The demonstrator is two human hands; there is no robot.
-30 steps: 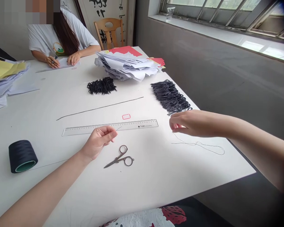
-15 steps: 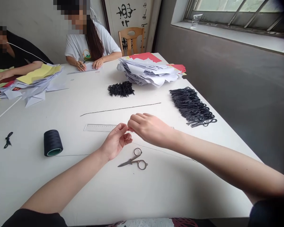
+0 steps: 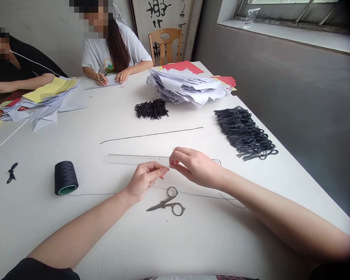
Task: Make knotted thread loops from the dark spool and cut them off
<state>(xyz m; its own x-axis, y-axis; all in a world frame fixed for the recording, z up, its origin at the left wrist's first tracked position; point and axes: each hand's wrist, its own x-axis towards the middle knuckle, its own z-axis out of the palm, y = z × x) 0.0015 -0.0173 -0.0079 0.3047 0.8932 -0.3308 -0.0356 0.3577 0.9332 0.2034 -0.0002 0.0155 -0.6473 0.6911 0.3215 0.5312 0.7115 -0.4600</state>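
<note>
My left hand (image 3: 146,177) is closed in a pinch, thumb against forefinger, and touches the fingertips of my right hand (image 3: 194,165), also pinched. Between them is a thin thread, mostly hidden by the fingers. A dark thread (image 3: 96,194) runs from the black spool (image 3: 65,177) at the left, passes behind my left hand and goes on to the right under my right forearm. Just below my hands lie metal scissors (image 3: 166,203), their finger loops pointing right. Behind my hands rests a clear ruler (image 3: 128,158), partly covered by them.
Beyond the ruler lies one straight dark cord (image 3: 151,135). Bundles of black looped cords (image 3: 245,132) lie at the right, with a smaller pile (image 3: 151,109) farther back. Stacked papers (image 3: 189,87) stand behind. Two people sit across the white table (image 3: 119,249); a knotted cord (image 3: 12,173) is far left.
My hands have come slightly lower and nearer to me, and the right has turned so its pinch shows. The view has shifted a little. Loose thread ends now show by my right forearm.
</note>
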